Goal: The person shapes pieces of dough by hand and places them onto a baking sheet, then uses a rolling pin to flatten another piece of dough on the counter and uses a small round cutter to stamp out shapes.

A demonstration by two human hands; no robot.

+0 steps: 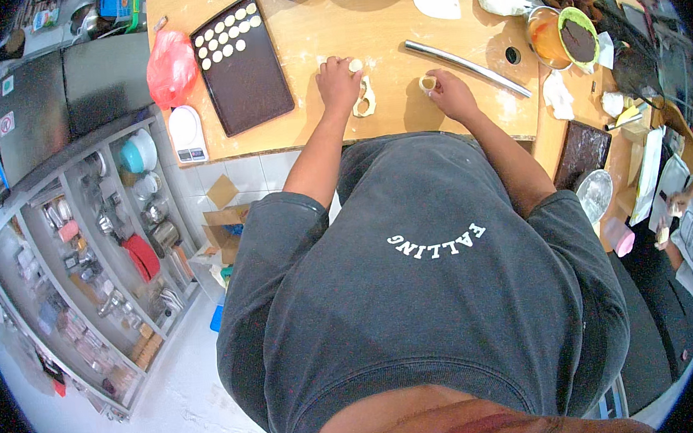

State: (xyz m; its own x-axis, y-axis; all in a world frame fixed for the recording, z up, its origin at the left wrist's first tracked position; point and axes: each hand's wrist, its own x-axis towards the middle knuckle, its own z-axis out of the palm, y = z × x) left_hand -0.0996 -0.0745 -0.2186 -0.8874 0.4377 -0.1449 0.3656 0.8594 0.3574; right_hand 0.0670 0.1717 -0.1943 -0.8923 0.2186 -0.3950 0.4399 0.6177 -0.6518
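My left hand (338,83) rests on the floured wooden table (380,26) with a small round of pale dough (356,65) at its fingertips. Beside it lies a strip of cut-out dough scrap (367,101). My right hand (449,93) grips a small round cutter (428,84) pressed to the table. A dark baking tray (250,77) to the left holds several pale dough rounds (226,35) at its far end.
A long metal rolling rod (467,69) lies right of my hands. A white scraper (437,3), a bowl of dark filling (578,35), a red plastic bag (169,65) and a white scale (187,134) ring the table. Shelves of kitchenware (97,252) stand left. Another person (690,238) sits at right.
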